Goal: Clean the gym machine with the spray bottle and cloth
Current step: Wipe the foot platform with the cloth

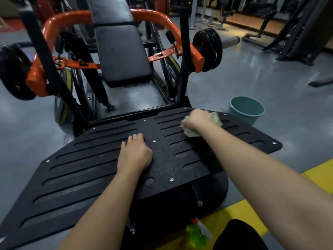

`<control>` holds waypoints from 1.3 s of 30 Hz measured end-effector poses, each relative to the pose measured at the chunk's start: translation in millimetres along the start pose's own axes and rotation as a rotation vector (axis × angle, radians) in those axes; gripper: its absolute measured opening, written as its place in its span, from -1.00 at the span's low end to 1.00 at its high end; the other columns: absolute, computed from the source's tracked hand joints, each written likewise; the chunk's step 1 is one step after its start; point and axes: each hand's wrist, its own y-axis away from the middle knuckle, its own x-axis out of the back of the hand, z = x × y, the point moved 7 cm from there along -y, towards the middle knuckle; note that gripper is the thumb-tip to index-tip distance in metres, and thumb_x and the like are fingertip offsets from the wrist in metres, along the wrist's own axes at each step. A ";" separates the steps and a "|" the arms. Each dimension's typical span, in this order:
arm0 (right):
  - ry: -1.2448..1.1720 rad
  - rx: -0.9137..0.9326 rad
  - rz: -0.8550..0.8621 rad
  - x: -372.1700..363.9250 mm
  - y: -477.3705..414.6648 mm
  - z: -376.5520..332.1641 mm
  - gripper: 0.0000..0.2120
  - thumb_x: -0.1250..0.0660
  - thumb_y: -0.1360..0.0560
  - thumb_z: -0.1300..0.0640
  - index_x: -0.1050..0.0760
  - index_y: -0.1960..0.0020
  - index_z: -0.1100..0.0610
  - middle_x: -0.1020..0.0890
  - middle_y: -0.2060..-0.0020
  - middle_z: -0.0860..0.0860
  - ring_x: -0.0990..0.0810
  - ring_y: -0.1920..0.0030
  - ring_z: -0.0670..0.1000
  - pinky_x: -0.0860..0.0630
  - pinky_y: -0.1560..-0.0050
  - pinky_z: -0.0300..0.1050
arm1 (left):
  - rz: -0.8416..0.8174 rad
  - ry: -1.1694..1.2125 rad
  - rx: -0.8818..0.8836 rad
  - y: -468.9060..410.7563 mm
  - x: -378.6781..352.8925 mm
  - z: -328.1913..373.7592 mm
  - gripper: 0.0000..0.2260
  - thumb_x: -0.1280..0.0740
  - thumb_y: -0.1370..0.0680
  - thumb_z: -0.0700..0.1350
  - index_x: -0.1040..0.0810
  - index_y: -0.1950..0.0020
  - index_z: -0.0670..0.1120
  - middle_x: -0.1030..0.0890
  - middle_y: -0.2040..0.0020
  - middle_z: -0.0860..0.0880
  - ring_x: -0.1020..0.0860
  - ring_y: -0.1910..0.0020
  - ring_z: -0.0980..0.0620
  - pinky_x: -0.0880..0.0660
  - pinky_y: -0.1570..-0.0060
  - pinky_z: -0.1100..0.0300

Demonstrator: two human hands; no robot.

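The right hand (198, 117) is stretched out to the far right part of the black footplate (90, 168) of the gym machine (162, 17). Its fingers are curled down over a pale yellowish cloth (190, 132) and press it against the slotted surface. The cloth is bunched under the palm. One end sticks out past the fingertips towards the plate's far edge, and a bigger fold shows on the near side, by the wrist. Hand and cloth are a little blurred, so I cannot make out the single fingers.

The left hand (135, 153) rests palm down near the middle of the plate, well apart from the cloth. Its fingers lie close together, point away, touch the plate and hold nothing.

The green spray bottle (195, 234), with a white and orange trigger head, stands on the floor at the bottom edge, just below the near end of the plate. It is beside a dark knee (239, 235) and neither hand touches it.

A teal bucket (246, 109) stands on the grey floor just past the plate's far right corner, near the cloth. Beyond the plate are the black seat pad (122, 56) and the weight plates (207, 49).
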 end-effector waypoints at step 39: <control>-0.215 0.206 0.018 -36.8 17.7 -55.7 -0.52 -0.28 -0.57 -0.14 -0.50 -0.37 0.11 -0.42 -0.32 0.11 -0.54 -0.28 0.22 -0.39 -0.06 -0.05 | -0.011 -0.009 0.058 -0.8 -0.6 -1.5 -0.75 -0.04 -0.67 -0.16 -0.40 -0.29 -0.13 -0.48 -0.33 -0.16 -0.40 -0.37 -0.18 -0.16 -0.48 -0.04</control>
